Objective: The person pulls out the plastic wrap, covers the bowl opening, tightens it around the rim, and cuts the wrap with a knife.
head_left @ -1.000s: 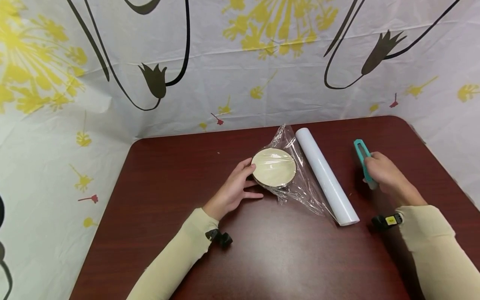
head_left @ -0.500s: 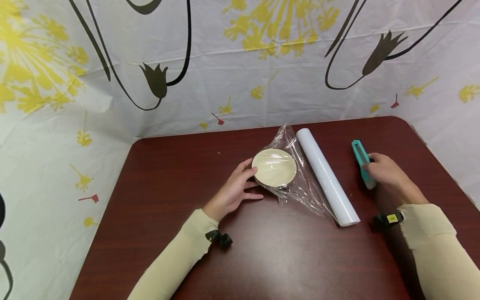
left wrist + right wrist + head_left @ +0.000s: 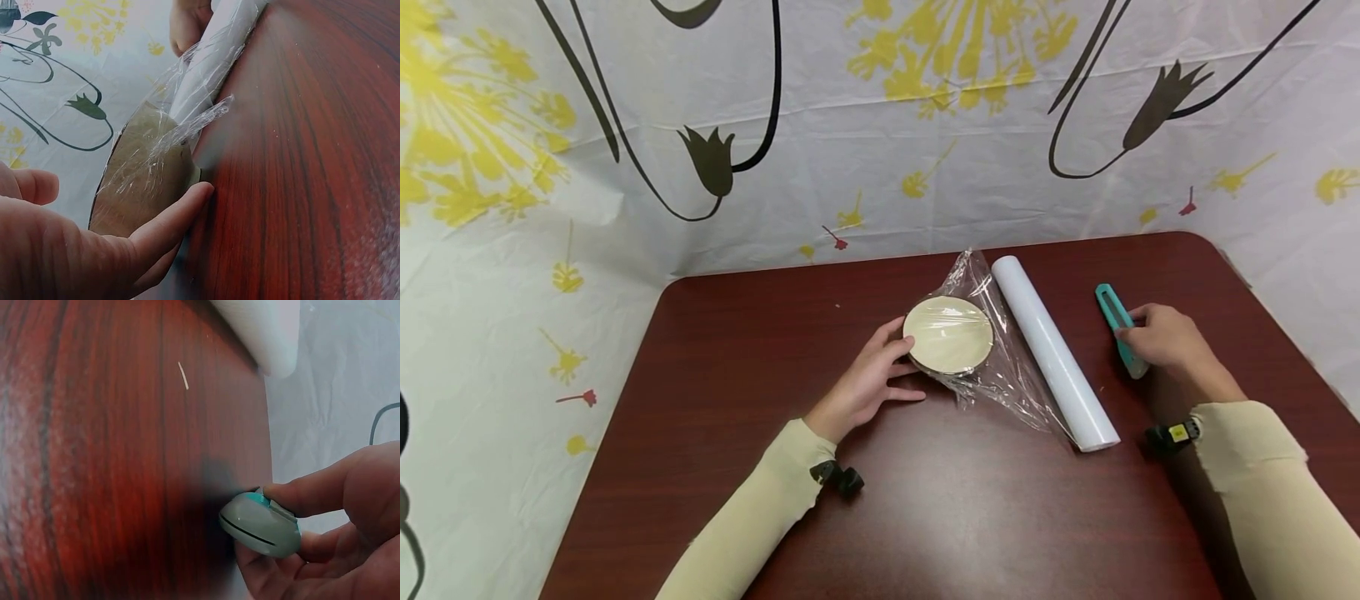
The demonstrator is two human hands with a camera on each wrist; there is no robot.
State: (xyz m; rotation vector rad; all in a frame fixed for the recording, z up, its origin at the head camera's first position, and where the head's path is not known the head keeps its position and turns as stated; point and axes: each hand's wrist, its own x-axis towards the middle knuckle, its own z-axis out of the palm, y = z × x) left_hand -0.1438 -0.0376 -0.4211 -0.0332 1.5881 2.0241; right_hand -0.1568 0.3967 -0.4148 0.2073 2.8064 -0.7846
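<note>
A cream-coloured bowl [image 3: 949, 335] under clear cling film is at mid-table. My left hand [image 3: 870, 375] holds its near-left side, thumb at the rim and the other fingers spread low along the side. From the left wrist, the bowl's brownish outer side [image 3: 134, 178] shows beneath wrinkled film [image 3: 194, 122]. On the right, my right hand [image 3: 1168, 340] grips a teal box cutter [image 3: 1112, 307] between thumb and fingers, close over the table. Its rounded grey end with a dark slit [image 3: 259, 526] faces the right wrist camera.
A white roll of cling film [image 3: 1052, 350] lies slantwise between the bowl and my right hand, loose film against its left side. The dark red-brown table [image 3: 760, 333] ends at a flower-printed sheet [image 3: 850, 125]. A tiny pale sliver [image 3: 183, 375] lies near the roll.
My right hand has shifted slightly left with the box cutter, and the cutter is turned a little. My left hand, the bowl and the roll stay where they were.
</note>
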